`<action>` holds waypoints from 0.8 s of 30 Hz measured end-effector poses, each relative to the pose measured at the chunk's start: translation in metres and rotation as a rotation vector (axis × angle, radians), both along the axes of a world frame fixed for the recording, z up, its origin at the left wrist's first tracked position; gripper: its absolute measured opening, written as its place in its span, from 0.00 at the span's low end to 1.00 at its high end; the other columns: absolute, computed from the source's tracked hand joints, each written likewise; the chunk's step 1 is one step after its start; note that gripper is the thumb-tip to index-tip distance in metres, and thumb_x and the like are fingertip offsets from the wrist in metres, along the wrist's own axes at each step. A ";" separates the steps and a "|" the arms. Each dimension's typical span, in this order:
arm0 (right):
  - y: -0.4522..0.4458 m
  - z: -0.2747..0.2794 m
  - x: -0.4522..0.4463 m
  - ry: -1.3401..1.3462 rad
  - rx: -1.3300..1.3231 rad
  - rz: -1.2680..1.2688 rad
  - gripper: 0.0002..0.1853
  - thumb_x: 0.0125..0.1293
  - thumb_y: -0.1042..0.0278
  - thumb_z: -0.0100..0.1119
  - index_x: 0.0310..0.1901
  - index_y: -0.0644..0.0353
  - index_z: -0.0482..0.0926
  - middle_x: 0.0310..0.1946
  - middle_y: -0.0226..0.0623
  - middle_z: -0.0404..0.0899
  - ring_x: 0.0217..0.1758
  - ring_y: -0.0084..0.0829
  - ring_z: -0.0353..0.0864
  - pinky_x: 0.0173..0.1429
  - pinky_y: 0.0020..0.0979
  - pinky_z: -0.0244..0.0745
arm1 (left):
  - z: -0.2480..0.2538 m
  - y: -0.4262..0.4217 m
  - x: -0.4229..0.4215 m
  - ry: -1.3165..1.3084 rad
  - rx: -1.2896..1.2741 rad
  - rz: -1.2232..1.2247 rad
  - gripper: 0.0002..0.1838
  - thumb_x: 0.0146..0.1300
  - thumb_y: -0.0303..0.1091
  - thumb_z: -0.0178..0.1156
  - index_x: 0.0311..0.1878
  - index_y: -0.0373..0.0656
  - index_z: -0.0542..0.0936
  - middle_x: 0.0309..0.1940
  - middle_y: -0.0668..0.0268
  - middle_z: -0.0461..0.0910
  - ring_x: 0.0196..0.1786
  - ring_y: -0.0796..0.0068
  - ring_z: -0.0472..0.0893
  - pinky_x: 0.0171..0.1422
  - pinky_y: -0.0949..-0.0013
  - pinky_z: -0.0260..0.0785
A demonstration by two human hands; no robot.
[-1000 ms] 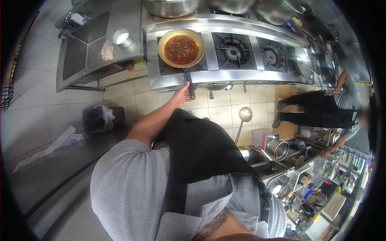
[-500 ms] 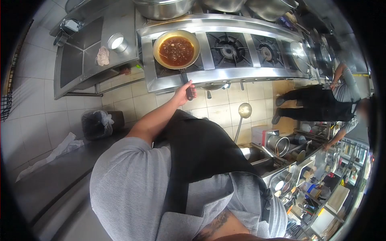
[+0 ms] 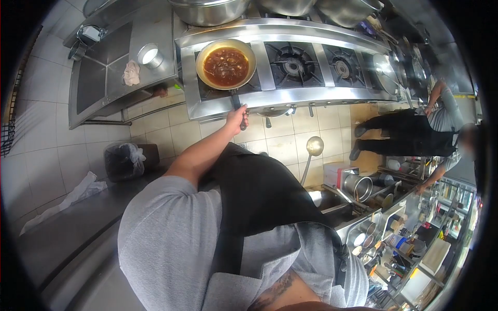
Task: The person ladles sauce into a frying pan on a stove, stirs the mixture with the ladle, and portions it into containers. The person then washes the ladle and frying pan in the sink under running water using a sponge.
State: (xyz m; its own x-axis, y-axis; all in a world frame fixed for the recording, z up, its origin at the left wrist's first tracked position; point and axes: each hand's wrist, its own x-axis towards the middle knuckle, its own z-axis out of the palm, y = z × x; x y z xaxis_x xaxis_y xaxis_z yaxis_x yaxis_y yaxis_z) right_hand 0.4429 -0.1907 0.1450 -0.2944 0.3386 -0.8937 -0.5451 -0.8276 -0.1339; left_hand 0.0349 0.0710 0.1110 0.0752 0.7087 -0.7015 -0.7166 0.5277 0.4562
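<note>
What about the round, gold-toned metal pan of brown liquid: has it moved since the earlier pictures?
No, not noticeably: the pan keeps about the same place left of the black metal middle burner. The whole view has shifted slightly.

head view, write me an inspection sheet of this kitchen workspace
surface: steel stove, burner grates showing right of the pan
job's things: pan on the stove holding brown liquid; ladle lower right of it in the view, its support not seen
clutter: cloth and metal container on the left counter
hands: left hand grips the pan handle; right hand not seen
cables: nothing seen
surroundings: another person at right; bagged bin at left
</note>
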 end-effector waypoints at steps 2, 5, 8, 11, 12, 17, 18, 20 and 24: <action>-0.001 0.002 -0.002 -0.005 0.004 0.009 0.27 0.69 0.43 0.62 0.50 0.63 0.82 0.44 0.40 0.87 0.44 0.35 0.86 0.53 0.37 0.81 | 0.010 0.002 0.007 0.253 -0.081 0.053 0.15 0.67 0.41 0.64 0.32 0.44 0.70 0.17 0.68 0.69 0.15 0.74 0.70 0.18 0.63 0.67; -0.001 0.006 -0.001 -0.012 0.016 0.020 0.27 0.69 0.42 0.62 0.50 0.64 0.82 0.44 0.40 0.87 0.44 0.36 0.86 0.53 0.37 0.81 | 0.019 -0.002 0.018 0.378 -0.105 0.047 0.14 0.63 0.38 0.62 0.29 0.44 0.69 0.17 0.69 0.67 0.14 0.77 0.66 0.15 0.67 0.61; -0.005 0.012 -0.001 -0.031 0.019 0.037 0.28 0.69 0.42 0.62 0.50 0.64 0.82 0.44 0.41 0.87 0.44 0.36 0.86 0.53 0.37 0.81 | 0.026 0.010 0.008 0.401 -0.113 0.022 0.12 0.62 0.36 0.60 0.28 0.43 0.69 0.17 0.68 0.67 0.13 0.77 0.66 0.14 0.66 0.62; 0.004 0.048 -0.014 -0.028 0.058 0.025 0.28 0.69 0.42 0.62 0.50 0.64 0.82 0.44 0.41 0.87 0.44 0.36 0.86 0.53 0.37 0.81 | 0.018 -0.005 0.015 0.396 -0.129 0.017 0.13 0.63 0.36 0.60 0.26 0.41 0.70 0.15 0.67 0.68 0.12 0.74 0.67 0.13 0.65 0.62; 0.013 0.062 -0.022 -0.009 0.125 0.008 0.28 0.69 0.41 0.62 0.50 0.65 0.82 0.44 0.41 0.87 0.43 0.35 0.86 0.52 0.36 0.81 | 0.022 -0.007 0.018 0.407 -0.147 -0.010 0.14 0.64 0.36 0.60 0.25 0.40 0.71 0.14 0.65 0.69 0.11 0.72 0.69 0.13 0.63 0.62; -0.027 -0.045 0.035 -0.156 0.071 0.143 0.29 0.67 0.38 0.62 0.49 0.62 0.83 0.41 0.37 0.86 0.39 0.34 0.85 0.46 0.34 0.81 | 0.002 0.007 0.005 0.420 -0.061 0.014 0.13 0.63 0.35 0.60 0.27 0.39 0.72 0.15 0.65 0.68 0.12 0.71 0.69 0.15 0.62 0.64; -0.036 -0.062 0.048 -0.279 0.073 0.227 0.27 0.67 0.38 0.63 0.45 0.58 0.82 0.37 0.34 0.84 0.35 0.30 0.83 0.42 0.32 0.79 | 0.007 -0.001 0.008 0.419 -0.055 0.012 0.13 0.63 0.35 0.60 0.27 0.39 0.72 0.15 0.65 0.68 0.12 0.71 0.69 0.15 0.62 0.64; -0.033 -0.105 0.078 -0.529 0.098 0.392 0.23 0.66 0.37 0.63 0.37 0.51 0.80 0.28 0.28 0.80 0.27 0.23 0.78 0.32 0.28 0.73 | 0.025 -0.004 0.011 0.409 -0.140 -0.051 0.12 0.64 0.35 0.60 0.29 0.39 0.71 0.15 0.65 0.69 0.12 0.71 0.69 0.14 0.62 0.64; -0.035 -0.048 0.043 -0.337 0.077 0.161 0.21 0.66 0.36 0.63 0.26 0.42 0.73 0.15 0.18 0.69 0.14 0.14 0.64 0.19 0.23 0.57 | -0.008 0.006 0.002 0.458 -0.086 0.006 0.13 0.64 0.37 0.59 0.25 0.44 0.72 0.15 0.68 0.68 0.12 0.75 0.67 0.14 0.65 0.63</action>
